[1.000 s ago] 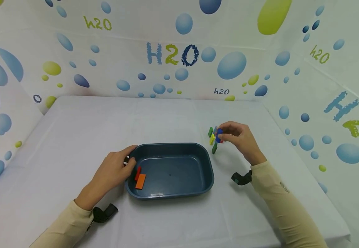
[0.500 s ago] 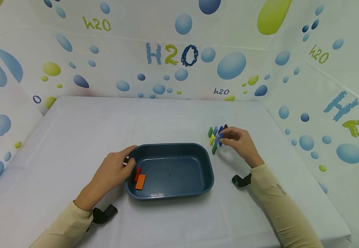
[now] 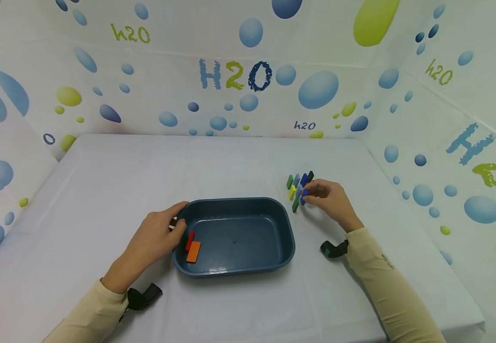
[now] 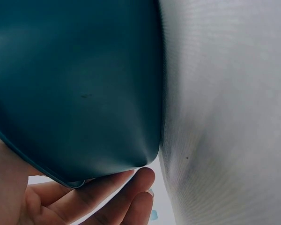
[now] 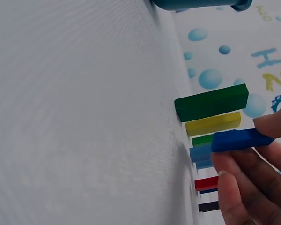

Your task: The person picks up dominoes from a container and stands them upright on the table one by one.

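Observation:
My right hand (image 3: 330, 200) pinches a dark blue domino (image 5: 241, 139) between thumb and fingers, upright in the head view and at the near right of a group of standing dominoes. Right beside it are a dark green domino (image 3: 295, 205), a yellow domino (image 3: 292, 192) and a light blue domino (image 3: 299, 190). My left hand (image 3: 155, 236) grips the left end of a dark blue-grey plastic tub (image 3: 235, 272), its thumb at the rim and its fingers along the outer wall in the left wrist view. Inside the tub lie an orange domino (image 3: 194, 252) and a red domino (image 3: 189, 240).
Behind the held piece stand a green domino (image 3: 289, 181), another light blue domino, another dark blue domino (image 3: 304, 179) and a black domino (image 3: 310, 176). A red domino (image 5: 206, 183) shows near my right fingers. White cloth (image 3: 123, 176) covers the table; printed sheets (image 3: 179, 43) surround it.
My right hand has moved nearer and lower with the blue domino, uncovering the dark blue and black dominoes behind. My left hand and the tub keep their place.

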`<state>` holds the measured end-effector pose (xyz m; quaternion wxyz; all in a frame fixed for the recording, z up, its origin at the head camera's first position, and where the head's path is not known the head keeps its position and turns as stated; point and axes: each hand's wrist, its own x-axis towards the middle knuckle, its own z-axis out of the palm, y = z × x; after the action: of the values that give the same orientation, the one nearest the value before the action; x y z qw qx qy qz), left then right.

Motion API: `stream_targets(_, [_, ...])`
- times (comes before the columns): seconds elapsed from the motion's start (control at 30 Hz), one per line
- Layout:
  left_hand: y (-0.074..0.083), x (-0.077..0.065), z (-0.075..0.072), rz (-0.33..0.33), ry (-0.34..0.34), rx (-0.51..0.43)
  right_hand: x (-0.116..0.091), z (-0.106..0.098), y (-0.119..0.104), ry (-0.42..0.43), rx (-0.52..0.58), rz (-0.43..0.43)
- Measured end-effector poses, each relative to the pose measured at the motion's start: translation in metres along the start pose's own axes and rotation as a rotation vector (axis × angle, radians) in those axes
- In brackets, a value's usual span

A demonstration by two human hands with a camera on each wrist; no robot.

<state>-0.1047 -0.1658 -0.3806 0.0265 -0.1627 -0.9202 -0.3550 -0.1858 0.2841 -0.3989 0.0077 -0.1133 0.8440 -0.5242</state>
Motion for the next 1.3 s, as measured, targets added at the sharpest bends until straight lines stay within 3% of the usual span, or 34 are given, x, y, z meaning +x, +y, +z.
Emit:
stream_targets(0.83, [-0.001,-0.001,0.0,0.004,0.001,0.011,0.0,0.006,0.007,-0.089,-0.163,-0.036])
stream_targets(1.3, [-0.001,0.0,0.001,0.023,0.006,0.009,-0.006,-0.015,-0.013,-0.111,-0.242,-0.064])
